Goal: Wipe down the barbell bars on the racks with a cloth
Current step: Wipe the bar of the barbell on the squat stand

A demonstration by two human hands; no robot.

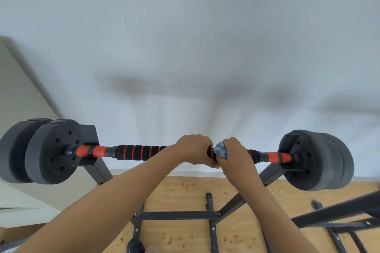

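A barbell bar with black foam grip and orange rings lies across a dark rack, black plates at its left end and right end. My left hand grips the bar near its middle, fingers curled round it. Right beside it, my right hand holds a blue and white cloth wrapped against the bar. Only a bunched part of the cloth shows between the two hands.
The rack's dark uprights and lower crossbar stand on a wooden floor. A white wall is close behind the bar. Another dark metal frame juts in at the lower right.
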